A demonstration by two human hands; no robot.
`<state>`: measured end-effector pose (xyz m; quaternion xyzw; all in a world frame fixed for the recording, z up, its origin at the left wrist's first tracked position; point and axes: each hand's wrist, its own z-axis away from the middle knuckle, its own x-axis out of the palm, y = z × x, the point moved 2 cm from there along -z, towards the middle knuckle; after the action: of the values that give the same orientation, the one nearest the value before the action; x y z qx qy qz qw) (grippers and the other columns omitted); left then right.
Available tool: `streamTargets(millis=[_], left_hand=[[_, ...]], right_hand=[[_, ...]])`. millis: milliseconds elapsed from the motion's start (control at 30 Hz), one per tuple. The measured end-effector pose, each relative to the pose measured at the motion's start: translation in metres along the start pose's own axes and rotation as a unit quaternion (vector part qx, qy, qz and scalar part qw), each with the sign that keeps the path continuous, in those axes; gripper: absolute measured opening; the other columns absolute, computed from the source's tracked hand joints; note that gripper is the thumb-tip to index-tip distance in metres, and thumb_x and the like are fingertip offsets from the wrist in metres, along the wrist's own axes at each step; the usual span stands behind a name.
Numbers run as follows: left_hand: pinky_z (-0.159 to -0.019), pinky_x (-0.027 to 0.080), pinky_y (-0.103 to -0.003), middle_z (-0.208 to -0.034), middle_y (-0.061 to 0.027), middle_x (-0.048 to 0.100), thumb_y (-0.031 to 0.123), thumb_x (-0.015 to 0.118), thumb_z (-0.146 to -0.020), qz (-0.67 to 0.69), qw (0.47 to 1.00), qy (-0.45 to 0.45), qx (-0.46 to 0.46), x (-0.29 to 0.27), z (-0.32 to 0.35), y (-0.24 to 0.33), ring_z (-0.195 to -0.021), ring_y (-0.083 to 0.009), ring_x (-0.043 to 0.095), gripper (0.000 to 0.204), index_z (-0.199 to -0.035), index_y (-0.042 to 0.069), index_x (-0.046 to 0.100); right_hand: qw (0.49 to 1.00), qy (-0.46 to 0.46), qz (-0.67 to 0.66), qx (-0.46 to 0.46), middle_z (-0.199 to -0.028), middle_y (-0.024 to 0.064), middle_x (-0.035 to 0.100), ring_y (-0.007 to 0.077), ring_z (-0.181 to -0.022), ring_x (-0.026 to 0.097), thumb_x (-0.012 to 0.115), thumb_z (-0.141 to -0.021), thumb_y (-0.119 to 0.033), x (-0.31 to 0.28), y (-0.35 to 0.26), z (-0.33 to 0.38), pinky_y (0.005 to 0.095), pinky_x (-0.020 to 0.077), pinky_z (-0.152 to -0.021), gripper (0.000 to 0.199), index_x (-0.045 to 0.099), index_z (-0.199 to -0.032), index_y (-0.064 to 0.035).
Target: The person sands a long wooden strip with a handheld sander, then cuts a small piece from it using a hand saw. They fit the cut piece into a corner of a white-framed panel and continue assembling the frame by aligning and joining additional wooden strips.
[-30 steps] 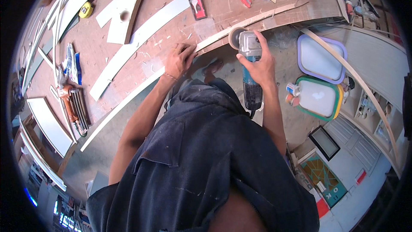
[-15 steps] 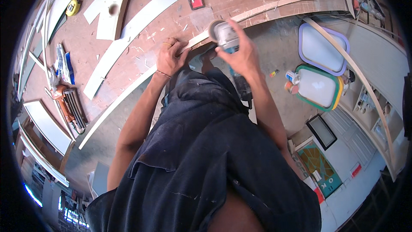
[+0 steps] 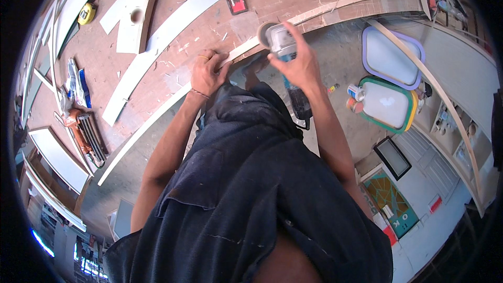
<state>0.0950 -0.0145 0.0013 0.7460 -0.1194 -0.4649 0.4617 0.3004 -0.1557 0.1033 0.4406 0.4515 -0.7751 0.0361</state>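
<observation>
Head view: your left hand [image 3: 208, 73] curls around the strip [image 3: 244, 48] at the table's [image 3: 251, 23] edge. Your right hand [image 3: 302, 68] grips the grinder [image 3: 283, 44], its disc [image 3: 265, 35] near your left fingers; I can't tell whether it touches the strip. A snag could kick the disc fingerward; the free length left of your hand might twist.

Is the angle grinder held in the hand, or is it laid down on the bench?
Held: the right hand grips the angle grinder, its body beyond the bench edge, above the floor.
</observation>
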Motion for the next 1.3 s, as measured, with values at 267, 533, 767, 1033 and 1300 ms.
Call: streamTargets(millis=[267, 533, 767, 1033, 1300], left_hand=[[-0.075, 0.049, -0.039, -0.087, -0.0109, 0.061, 0.011, 0.079, -0.076, -0.028, 1.000, -0.005, 0.013, -0.001, -0.001, 0.002, -0.084, -0.0296, 0.060, 0.022, -0.096, 0.005, 0.072], [-0.077, 0.049, -0.039, -0.090, -0.0120, 0.063, 0.012, 0.078, -0.076, -0.013, 1.000, -0.006, 0.011, -0.001, 0.001, -0.001, -0.086, -0.0307, 0.061, 0.022, -0.096, 0.004, 0.072], [-0.076, 0.051, -0.041, -0.089, -0.0149, 0.063, 0.011, 0.080, -0.076, -0.011, 1.000, -0.013, -0.004, -0.003, 0.001, 0.003, -0.086, -0.0325, 0.062, 0.024, -0.098, 0.003, 0.072], [-0.076, 0.048, -0.041, -0.088, -0.0133, 0.061, 0.012, 0.077, -0.077, -0.014, 1.000, -0.009, 0.013, 0.000, 0.000, -0.002, -0.085, -0.0319, 0.060, 0.021, -0.095, 0.004, 0.071], [-0.075, 0.049, -0.042, -0.090, -0.0157, 0.062, 0.010, 0.077, -0.077, 0.002, 1.000, -0.015, -0.001, 0.004, -0.006, 0.004, -0.086, -0.0332, 0.062, 0.019, -0.095, 0.004, 0.072]], right_hand=[[0.999, 0.035, 0.008, 0.010, -0.130, 0.0207, 0.062, 0.0387, -0.120, 0.061, 0.084, -0.070, -0.025, -0.018, 0.016, -0.007, 0.0452, 0.0499, -0.099, 0.083, 0.047, -0.143, -0.0132], [1.000, -0.022, -0.010, -0.018, -0.131, 0.0205, 0.062, 0.0383, -0.119, 0.061, 0.084, -0.069, -0.023, -0.007, 0.005, 0.001, 0.0453, 0.0497, -0.100, 0.086, 0.045, -0.146, -0.0148], [0.997, 0.070, 0.006, 0.026, -0.133, 0.0190, 0.061, 0.0361, -0.121, 0.061, 0.084, -0.069, -0.023, -0.049, 0.059, -0.026, 0.0433, 0.0498, -0.101, 0.082, 0.048, -0.142, -0.0141], [0.998, 0.038, 0.011, -0.045, -0.137, 0.0189, 0.058, 0.0395, -0.124, 0.057, 0.084, -0.070, -0.027, -0.027, 0.044, -0.017, 0.0448, 0.0483, -0.103, 0.084, 0.046, -0.144, -0.0183], [0.996, 0.088, 0.026, 0.023, -0.127, 0.0200, 0.064, 0.0426, -0.117, 0.061, 0.081, -0.072, -0.034, -0.051, 0.074, -0.029, 0.0471, 0.0513, -0.097, 0.082, 0.046, -0.145, -0.0243]])
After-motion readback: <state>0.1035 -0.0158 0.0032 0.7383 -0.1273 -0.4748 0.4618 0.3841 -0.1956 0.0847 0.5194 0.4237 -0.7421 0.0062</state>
